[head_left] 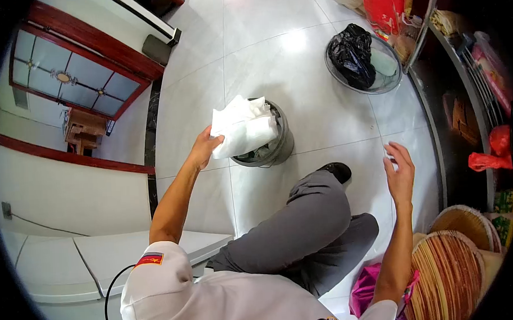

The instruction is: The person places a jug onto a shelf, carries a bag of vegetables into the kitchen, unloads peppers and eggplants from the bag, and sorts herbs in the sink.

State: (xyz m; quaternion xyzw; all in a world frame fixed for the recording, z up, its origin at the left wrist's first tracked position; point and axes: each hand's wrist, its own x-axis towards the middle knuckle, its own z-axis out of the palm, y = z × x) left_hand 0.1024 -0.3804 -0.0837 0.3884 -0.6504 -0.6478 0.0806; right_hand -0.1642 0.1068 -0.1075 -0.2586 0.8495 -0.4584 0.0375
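While our left hand is pinching the lower left edge of the white bundle between thumb and fingers, we are holding that bundle over the dark bucket, where it is covering part of the opening. We are keeping our right hand empty, above the tiled floor and well apart from the bucket, its fingers loosely spread and slightly curled. Near the shelf, a round basin is holding a black plastic bag. We are crouching, with one black shoe showing near the bucket.
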